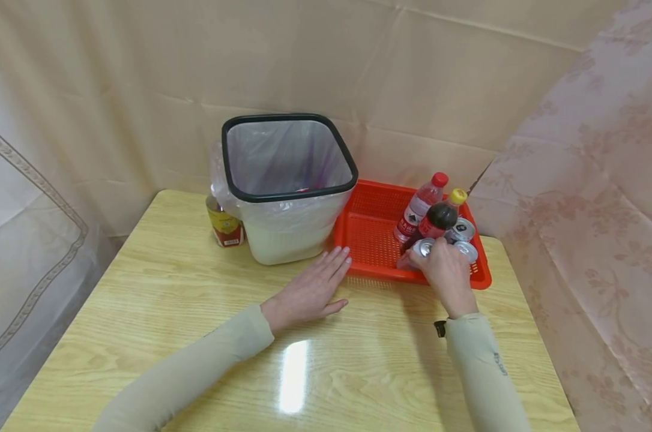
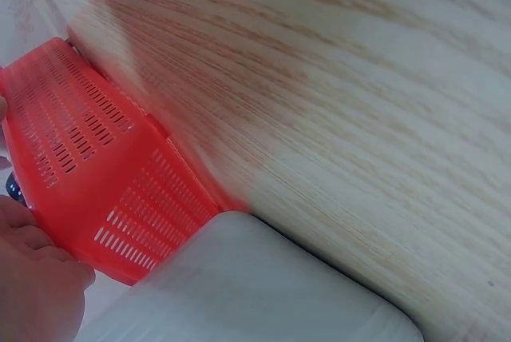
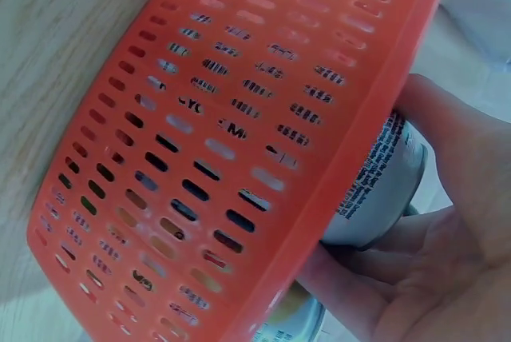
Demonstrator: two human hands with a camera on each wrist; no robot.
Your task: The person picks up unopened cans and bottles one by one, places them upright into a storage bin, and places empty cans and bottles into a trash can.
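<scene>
My right hand [image 1: 449, 273] reaches into the front of the red plastic basket [image 1: 366, 243] and grips a silver-topped drink can [image 1: 424, 246]. In the right wrist view, the thumb and fingers lie around that can [image 3: 379, 186] behind the basket's slotted wall. Two more cans [image 1: 463, 228] stand just right of the hand. Behind it are a dark soda bottle [image 1: 440, 216] with a yellow cap and a pink-labelled bottle [image 1: 416, 210] with a red cap. My left hand [image 1: 310, 291] has its fingers extended, fingertips right at the basket's front left corner.
A pale bin [image 1: 283, 237] with a black rim and a clear liner stands left of the basket, something red and purple showing inside. Beside the bin is a bottle with a yellow and red label [image 1: 226, 227]. Curtains hang behind the wooden table [image 1: 207, 294].
</scene>
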